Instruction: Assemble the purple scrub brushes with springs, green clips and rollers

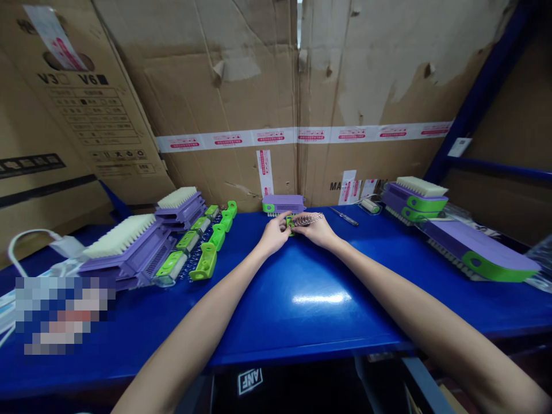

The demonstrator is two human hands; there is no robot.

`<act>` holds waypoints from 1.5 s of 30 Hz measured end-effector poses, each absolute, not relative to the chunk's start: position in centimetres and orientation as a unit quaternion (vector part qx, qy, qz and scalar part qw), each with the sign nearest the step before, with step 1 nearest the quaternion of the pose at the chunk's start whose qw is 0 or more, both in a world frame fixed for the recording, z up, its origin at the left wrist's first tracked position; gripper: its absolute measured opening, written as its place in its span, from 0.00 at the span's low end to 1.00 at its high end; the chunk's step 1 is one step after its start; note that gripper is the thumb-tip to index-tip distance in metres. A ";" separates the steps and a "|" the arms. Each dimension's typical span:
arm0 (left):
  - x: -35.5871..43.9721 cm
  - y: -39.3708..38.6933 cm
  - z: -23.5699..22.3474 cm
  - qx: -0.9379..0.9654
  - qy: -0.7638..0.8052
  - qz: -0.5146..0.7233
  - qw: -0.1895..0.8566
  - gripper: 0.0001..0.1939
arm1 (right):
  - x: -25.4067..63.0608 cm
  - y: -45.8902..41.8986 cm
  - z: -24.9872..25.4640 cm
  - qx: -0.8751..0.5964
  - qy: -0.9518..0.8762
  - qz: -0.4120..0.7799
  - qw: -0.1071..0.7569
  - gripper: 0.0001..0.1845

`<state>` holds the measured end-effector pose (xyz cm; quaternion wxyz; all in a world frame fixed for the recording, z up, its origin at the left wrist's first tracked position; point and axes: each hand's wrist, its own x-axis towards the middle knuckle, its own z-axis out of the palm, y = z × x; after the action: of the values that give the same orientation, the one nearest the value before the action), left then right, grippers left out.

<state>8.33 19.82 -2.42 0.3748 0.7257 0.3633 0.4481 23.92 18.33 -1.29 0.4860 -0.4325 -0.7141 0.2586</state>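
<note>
Out in front of me, my left hand (pixel 275 236) and my right hand (pixel 318 231) meet over the blue table. Between their fingertips is a small green part (pixel 290 222), mostly hidden by the fingers. A metal coil spring (pixel 308 218) lies along the fingers of my right hand, which are closed round it. The left fingers pinch the green part. Just behind my hands sits a purple brush body (pixel 284 202) with a green end and bristles facing down.
On the left stand purple brush bodies (pixel 129 253) with white bristles up, a row of green-and-grey blocks (pixel 187 241), loose springs (pixel 190 267) and green end caps (pixel 218 236). At right are purple-and-green brushes (pixel 487 247), a screwdriver (pixel 347 217) and a white cylinder (pixel 370 206). Cardboard (pixel 215 86) backs the table (pixel 319 328).
</note>
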 end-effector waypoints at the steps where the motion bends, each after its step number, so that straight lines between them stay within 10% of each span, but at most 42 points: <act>1: 8.4 19.8 -2.5 0.727 0.362 0.449 0.372 0.27 | 23.9 18.4 -1.3 -0.431 -0.718 0.252 0.485 0.10; 31: 8.2 20.2 -2.7 0.708 0.389 0.457 0.371 0.25 | 24.2 18.9 -1.8 -0.397 -0.744 0.271 0.465 0.09; 45: 8.3 19.8 -2.5 0.771 0.430 0.423 0.204 0.23 | 24.1 18.8 -1.6 -0.375 -0.737 0.305 0.472 0.12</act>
<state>8.25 19.78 -2.47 0.2041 0.7709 0.4300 0.4232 24.09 18.80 -1.60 0.4721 -0.3750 -0.7373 0.3047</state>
